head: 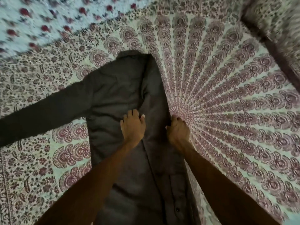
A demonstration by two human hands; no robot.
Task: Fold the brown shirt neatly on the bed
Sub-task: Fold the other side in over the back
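Note:
The brown shirt (pixel 116 88) lies on the patterned bed sheet (pixel 227 103), collar toward the far side. Its right side is folded inward over the body, and its left sleeve (pixel 40 114) stretches out flat to the left. My left hand (pixel 133 127) rests palm down on the middle of the shirt with fingers spread. My right hand (pixel 177 132) sits at the shirt's folded right edge, fingers curled round that edge. A row of buttons runs down the placket near the bottom.
A pale floral cloth (pixel 40 21) covers the bed at the far left. A pillow (pixel 279 30) in the same print as the sheet lies at the far right. Bare sheet spreads to the right of the shirt.

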